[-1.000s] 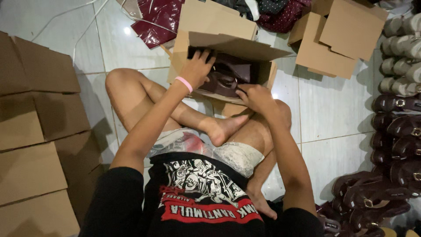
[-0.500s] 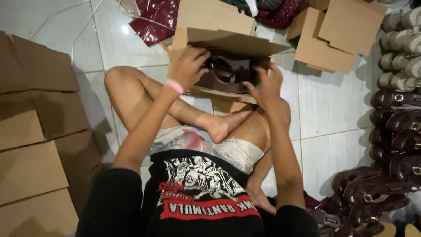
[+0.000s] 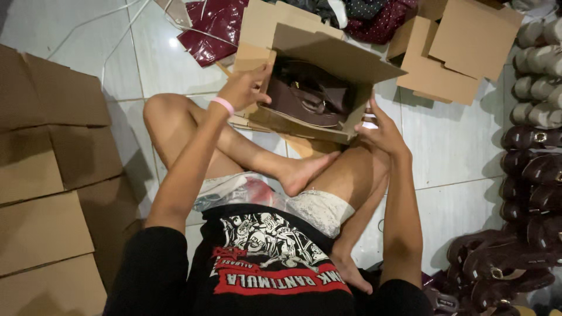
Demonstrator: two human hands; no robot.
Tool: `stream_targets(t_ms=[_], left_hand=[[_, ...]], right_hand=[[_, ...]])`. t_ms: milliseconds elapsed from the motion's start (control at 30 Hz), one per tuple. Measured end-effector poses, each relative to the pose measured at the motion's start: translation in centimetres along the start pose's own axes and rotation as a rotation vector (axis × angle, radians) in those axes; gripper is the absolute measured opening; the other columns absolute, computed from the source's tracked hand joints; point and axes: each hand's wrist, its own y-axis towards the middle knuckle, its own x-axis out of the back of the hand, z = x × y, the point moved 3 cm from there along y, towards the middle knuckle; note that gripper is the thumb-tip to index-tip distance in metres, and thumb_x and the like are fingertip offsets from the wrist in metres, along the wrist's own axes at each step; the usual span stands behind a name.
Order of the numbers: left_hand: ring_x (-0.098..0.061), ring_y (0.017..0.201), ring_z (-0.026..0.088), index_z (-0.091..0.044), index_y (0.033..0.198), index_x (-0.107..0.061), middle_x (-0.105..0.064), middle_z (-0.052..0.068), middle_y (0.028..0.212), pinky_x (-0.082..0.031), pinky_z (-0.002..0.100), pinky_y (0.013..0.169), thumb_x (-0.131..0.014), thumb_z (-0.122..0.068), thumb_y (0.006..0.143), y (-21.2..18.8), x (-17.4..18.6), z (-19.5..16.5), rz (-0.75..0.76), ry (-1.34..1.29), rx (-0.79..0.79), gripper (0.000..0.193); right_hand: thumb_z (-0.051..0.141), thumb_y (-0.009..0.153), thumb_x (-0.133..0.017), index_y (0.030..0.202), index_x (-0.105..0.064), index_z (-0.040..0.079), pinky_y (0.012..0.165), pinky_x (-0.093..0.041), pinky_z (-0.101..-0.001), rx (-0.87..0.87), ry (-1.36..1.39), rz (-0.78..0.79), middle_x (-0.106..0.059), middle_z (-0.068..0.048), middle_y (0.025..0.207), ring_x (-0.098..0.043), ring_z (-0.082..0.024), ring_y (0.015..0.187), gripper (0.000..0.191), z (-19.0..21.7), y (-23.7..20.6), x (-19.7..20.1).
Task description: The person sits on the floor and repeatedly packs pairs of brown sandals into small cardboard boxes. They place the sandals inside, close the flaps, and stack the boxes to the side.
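The person sits cross-legged on the white tiled floor [image 3: 456, 152], and everything here is placed from the open cardboard box [image 3: 328, 70] resting above the knees. Just near of the box, at its left wall, the left hand [image 3: 243, 89], a pink band at the wrist, has its grip closed on the box's edge, fingers curled over the flap. At the box's right end, the right hand [image 3: 380, 130] holds the side wall, its grip folded around the cardboard. Inside the box lie dark brown sandals [image 3: 307, 96]. Left of the box stand stacked flat cartons [image 3: 47, 175]; right of it, more brown sandals [image 3: 527, 175] lie in rows. Beyond it lie another opened carton [image 3: 462, 52] and a maroon plastic bag [image 3: 208, 32].
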Motion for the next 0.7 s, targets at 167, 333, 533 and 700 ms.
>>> stream_targets(t_ms=[167,333,533,700], left_hand=[[-0.070,0.094,0.039,-0.006,0.145,-0.051,-0.064,0.016,0.133,-0.055,0.050,0.077,-0.091,-0.029,0.069,0.8,-0.4,-4.0,-0.027,0.616,-0.032,0.088],[-0.069,0.110,0.038,-0.015,0.160,-0.045,-0.067,0.012,0.129,-0.054,0.050,0.091,-0.077,-0.047,0.091,0.7,-0.1,-3.5,0.113,0.525,0.133,0.082],[-0.057,0.122,0.045,0.003,0.152,-0.028,-0.046,0.026,0.150,-0.050,0.050,0.095,-0.086,-0.070,0.058,0.1,-0.3,-3.8,0.036,0.451,-0.021,0.132],[-0.062,0.120,0.041,-0.005,0.157,-0.029,-0.054,0.020,0.148,-0.037,0.062,0.109,-0.087,-0.065,0.070,-0.7,-2.1,-3.8,-0.154,0.562,0.003,0.120]], right_hand=[[0.051,0.085,-0.079,0.165,-0.024,0.008,0.108,-0.046,-0.0455,0.051,-0.560,0.028,-0.052,-0.030,0.141,-0.054,-0.044,0.129,0.106,0.8,1.1,-0.5],[0.049,0.103,-0.066,0.161,-0.027,-0.005,0.129,-0.028,-0.0422,0.104,-0.541,0.063,-0.035,-0.034,0.164,-0.035,-0.043,0.155,0.088,-1.1,1.6,-1.0],[0.043,0.085,-0.080,0.157,0.001,-0.013,0.124,-0.013,-0.0444,0.110,-0.299,-0.049,-0.004,-0.034,0.165,-0.006,-0.042,0.155,0.123,-1.5,1.4,-4.3],[0.032,0.093,-0.079,0.164,-0.018,-0.001,0.132,-0.025,-0.0422,0.073,-0.181,-0.429,-0.024,-0.023,0.170,-0.026,-0.037,0.160,0.099,-1.2,1.2,-7.1]])
